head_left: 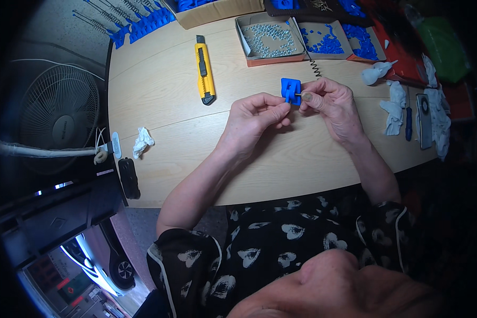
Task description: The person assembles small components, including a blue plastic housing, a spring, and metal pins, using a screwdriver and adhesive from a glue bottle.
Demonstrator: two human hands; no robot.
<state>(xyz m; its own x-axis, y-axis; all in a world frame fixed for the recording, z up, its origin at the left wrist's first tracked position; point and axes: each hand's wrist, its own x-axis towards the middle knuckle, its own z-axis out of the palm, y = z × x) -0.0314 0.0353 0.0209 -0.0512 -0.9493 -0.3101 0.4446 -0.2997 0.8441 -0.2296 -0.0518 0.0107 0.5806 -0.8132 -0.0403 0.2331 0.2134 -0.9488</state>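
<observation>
At the far left, beside the table, stands a white fan (58, 114), and on the table edge (159, 191) near it lie a small black device (129, 178) and a crumpled white tissue (142, 142). Further right, toward the back of the table, a yellow utility knife (204, 69) lies with its tip pointing to the person. The left hand (252, 123) is above the middle of the table; its thumb and first fingers are pressed together on the lower edge of a small blue plastic part (290, 88), and the other fingers are curled in toward the palm. The blue part stands upright between the two hands, just above the left fingertips and touching them. The right hand (331, 104) is just beside it; its thumb and forefinger are closed on a thin small metal pin (298, 95), which touches the right side of the blue part. I cannot tell how deep the pin sits in the part. Behind the hands there is an open box of small silver pieces (270, 38), then a box of small blue pieces (326, 40), and a thin coil spring (316, 66) lies near them. At the far right lie white crumpled cloths (393, 108) and a dark flat device (423, 121).
</observation>
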